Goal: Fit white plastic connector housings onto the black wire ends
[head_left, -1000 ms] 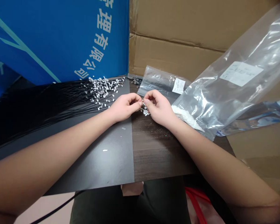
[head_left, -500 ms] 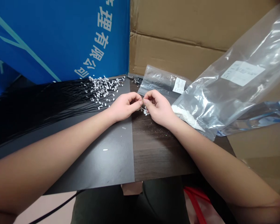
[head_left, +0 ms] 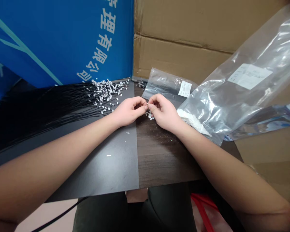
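My left hand (head_left: 129,111) and my right hand (head_left: 164,112) meet fingertip to fingertip over the table. Each is closed in a pinch, thumb against forefinger. Whatever sits between the fingertips is too small and too covered to name; only a tiny pale speck shows there. Just below the fingers lies a small heap of white plastic connectors (head_left: 149,115), partly hidden by my right hand. To the left of my left hand spreads a large bundle of thin black wires (head_left: 50,103), many of them ending in white connectors (head_left: 106,90).
A clear plastic bag (head_left: 232,96) holding white pieces (head_left: 193,120) leans at the right. Behind my hands lies a smaller labelled clear bag (head_left: 161,83). A blue panel (head_left: 62,38) and a cardboard box (head_left: 183,35) stand at the back. Small white scraps (head_left: 108,155) dot the dark mat.
Both hands stay almost where they were, still pinched together. The fingertips have shifted only slightly.
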`<state>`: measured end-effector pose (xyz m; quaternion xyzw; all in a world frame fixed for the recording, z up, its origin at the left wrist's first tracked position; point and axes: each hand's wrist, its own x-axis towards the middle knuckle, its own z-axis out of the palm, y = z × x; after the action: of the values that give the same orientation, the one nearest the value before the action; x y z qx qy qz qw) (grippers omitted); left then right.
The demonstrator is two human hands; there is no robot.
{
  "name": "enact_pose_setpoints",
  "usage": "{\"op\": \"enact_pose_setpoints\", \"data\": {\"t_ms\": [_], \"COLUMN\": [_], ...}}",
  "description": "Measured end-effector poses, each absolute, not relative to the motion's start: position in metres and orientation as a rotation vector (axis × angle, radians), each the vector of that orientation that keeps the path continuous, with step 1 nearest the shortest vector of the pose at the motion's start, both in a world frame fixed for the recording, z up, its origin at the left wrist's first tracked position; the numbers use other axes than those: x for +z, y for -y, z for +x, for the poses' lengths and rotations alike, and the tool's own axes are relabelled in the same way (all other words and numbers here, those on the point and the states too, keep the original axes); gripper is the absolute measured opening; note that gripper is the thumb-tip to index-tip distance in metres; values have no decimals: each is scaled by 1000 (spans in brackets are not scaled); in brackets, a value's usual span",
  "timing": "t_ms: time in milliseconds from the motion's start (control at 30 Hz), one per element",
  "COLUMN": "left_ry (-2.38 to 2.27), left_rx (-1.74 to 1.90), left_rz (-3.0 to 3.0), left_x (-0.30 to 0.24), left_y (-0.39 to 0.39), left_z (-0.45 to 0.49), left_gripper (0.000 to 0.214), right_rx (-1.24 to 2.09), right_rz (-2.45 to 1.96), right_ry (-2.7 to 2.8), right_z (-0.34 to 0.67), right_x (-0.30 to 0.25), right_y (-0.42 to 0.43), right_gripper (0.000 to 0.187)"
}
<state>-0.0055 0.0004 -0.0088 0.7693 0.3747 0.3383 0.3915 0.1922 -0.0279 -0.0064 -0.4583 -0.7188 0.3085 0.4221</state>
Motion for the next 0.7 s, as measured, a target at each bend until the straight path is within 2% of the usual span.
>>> {"op": "enact_pose_setpoints", "data": {"t_ms": [200,433,700], "left_ry": [-948,-939,-917], "left_rx": [861,834,801], "left_rz": [1953,1981,1984], "left_x": [-8,-7,-7], "left_y": [0,0,0], "left_z": [-5,-5,-6], "left_gripper": [27,28,27], "right_rx": [797,592,562], "right_rz": [-1146,-1129,-1111], "right_ry": [1804,1951,1995], "right_z": [192,196,198], "right_x": [-6,0,0], "right_y": [28,29,27], "right_gripper": [5,5,6]}}
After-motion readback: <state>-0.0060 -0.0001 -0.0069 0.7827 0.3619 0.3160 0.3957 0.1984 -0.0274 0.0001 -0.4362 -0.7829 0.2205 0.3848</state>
